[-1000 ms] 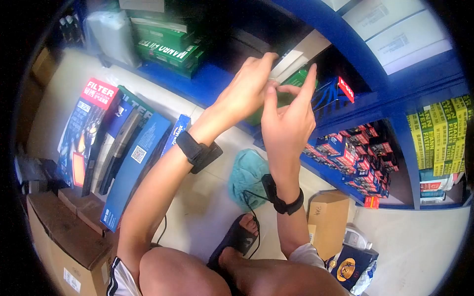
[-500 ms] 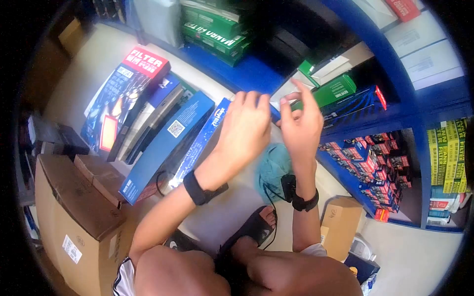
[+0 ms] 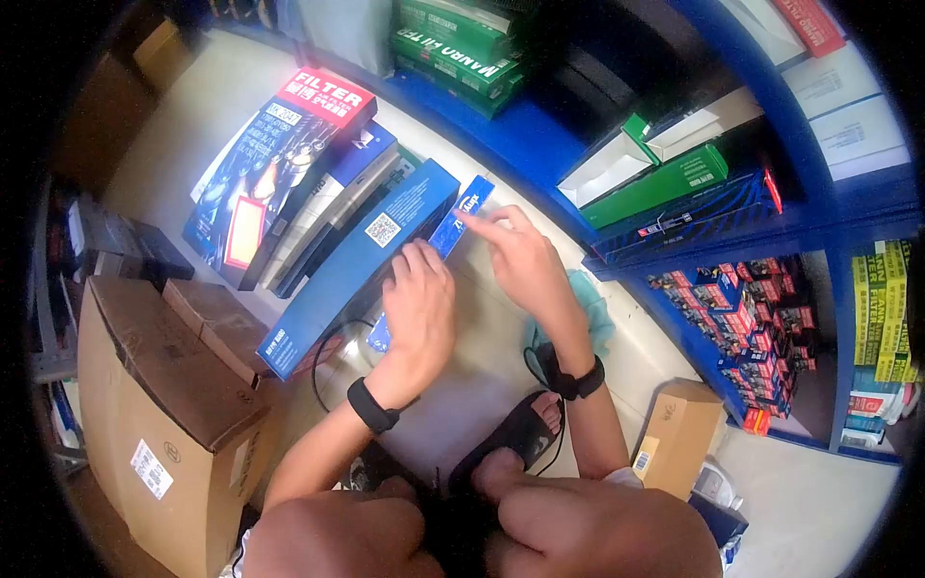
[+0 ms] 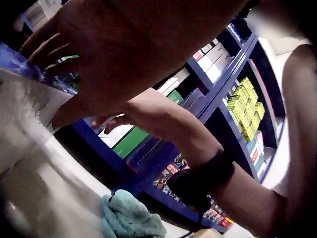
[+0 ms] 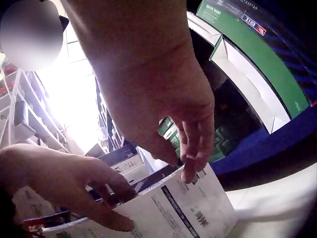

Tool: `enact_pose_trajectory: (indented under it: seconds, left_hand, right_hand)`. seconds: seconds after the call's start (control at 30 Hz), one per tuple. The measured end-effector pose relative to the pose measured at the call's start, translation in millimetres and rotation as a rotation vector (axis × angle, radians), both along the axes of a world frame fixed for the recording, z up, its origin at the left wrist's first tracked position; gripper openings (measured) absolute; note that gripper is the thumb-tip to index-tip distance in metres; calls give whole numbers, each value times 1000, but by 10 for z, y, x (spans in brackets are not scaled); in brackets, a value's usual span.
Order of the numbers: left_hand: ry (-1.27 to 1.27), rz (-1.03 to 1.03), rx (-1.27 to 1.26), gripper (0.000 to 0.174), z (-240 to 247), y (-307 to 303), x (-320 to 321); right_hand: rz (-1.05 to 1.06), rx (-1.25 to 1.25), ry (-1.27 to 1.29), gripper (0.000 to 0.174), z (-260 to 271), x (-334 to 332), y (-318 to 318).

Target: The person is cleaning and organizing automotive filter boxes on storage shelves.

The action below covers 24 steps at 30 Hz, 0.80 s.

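Observation:
In the head view, a slim blue box (image 3: 468, 214) stands tilted beside a wider blue box (image 3: 358, 275) with a QR code. My left hand (image 3: 421, 301) grips the slim box's upper edge; the right wrist view shows this hand (image 5: 74, 186) with its thumb on the printed white side (image 5: 173, 210) and its fingers over the edge. My right hand (image 3: 528, 265) is at the box's far end, index finger extended, fingertips touching near the edge. In the left wrist view, the right hand (image 4: 153, 111) is partly hidden behind the left hand (image 4: 114, 49).
Filter boxes (image 3: 279, 159) lean in a row at the left, behind a large carton (image 3: 164, 433). Blue shelving (image 3: 540, 144) holds an open green box (image 3: 655, 188). A teal cloth (image 3: 588, 313) and a small carton (image 3: 677, 438) lie on the floor at the right.
Both hands have moved down and left from in front of the shelf to the slim blue box. My left hand has taken hold of it. The head view has shifted.

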<state>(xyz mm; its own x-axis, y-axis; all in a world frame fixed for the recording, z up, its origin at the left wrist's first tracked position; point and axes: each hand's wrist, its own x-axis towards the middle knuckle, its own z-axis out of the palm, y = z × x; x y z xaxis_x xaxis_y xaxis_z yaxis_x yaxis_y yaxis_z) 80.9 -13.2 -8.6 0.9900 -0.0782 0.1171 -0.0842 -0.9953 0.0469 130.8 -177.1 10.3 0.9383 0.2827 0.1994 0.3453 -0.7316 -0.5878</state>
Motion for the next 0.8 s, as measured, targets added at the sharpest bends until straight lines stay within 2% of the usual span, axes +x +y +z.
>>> enact_pose_trajectory:
  seconds: [0.07, 0.1, 0.2, 0.27, 0.3, 0.4, 0.53, 0.6, 0.7, 0.8]
  left_hand:
    - [156, 18, -100, 57, -117, 40, 17]
    - [153, 15, -102, 57, -143, 78, 26]
    - [195, -72, -219, 56, -138, 140, 65]
    - [136, -91, -464, 51, -71, 158, 73]
    - [137, -93, -466, 51, -7, 146, 88]
    - [101, -61, -618, 47, 178, 110, 133]
    - [43, -57, -807, 42, 219, 124, 173]
    - [42, -30, -882, 44, 267, 136, 191]
    - [73, 7, -1009, 44, 297, 124, 238]
    - [15, 16, -1033, 44, 303, 102, 262]
  right_hand:
    - [157, -59, -1, 57, -51, 7, -4]
    - [153, -62, -4, 57, -81, 8, 10]
    - [118, -136, 42, 60, -93, 2, 50]
    - [41, -181, 84, 69, -8, -14, 67]
    - [39, -182, 85, 69, -13, -8, 47]
    - [-116, -28, -68, 85, -70, 18, -38]
    - [-193, 135, -34, 85, 28, 19, -90]
    - [-335, 114, 22, 83, -48, 2, -166]
    - [-358, 11, 65, 76, -99, -47, -297]
    - [-373, -64, 86, 70, -88, -98, -342]
